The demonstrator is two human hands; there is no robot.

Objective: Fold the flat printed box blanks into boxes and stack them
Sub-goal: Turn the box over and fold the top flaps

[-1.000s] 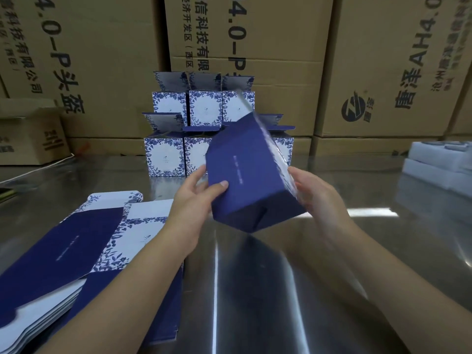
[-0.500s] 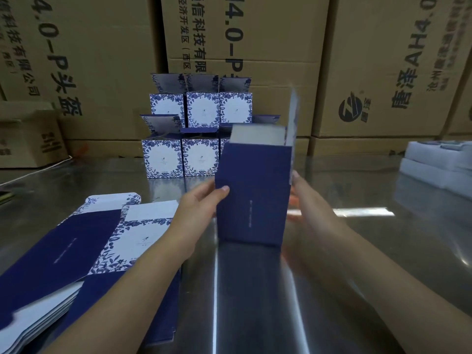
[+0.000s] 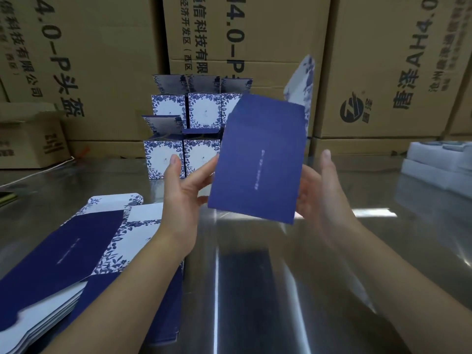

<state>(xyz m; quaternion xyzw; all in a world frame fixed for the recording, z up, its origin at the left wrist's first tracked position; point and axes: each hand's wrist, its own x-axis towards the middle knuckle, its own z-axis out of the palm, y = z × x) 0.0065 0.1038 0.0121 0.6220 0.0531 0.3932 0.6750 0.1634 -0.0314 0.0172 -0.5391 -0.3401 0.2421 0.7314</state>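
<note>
Box (image 3: 258, 169) looks light, thin-walled, easily creased. Left hand (image 3: 184, 192) at nine o'clock and right hand (image 3: 319, 192) at three press its sides with straight fingers, likely the safest hold.

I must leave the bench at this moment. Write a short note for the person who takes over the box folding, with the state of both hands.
Left hand: fingers mostly straight, against the left side of the dark blue box.
Right hand: the same, on the box's right side.
The box is in the air above the steel table. Its body is formed and its top flap stands open.
Done: folded boxes are stacked in two rows at the back.
Left: set this box with the stack, then fold the flat blanks piled on the left.
</note>
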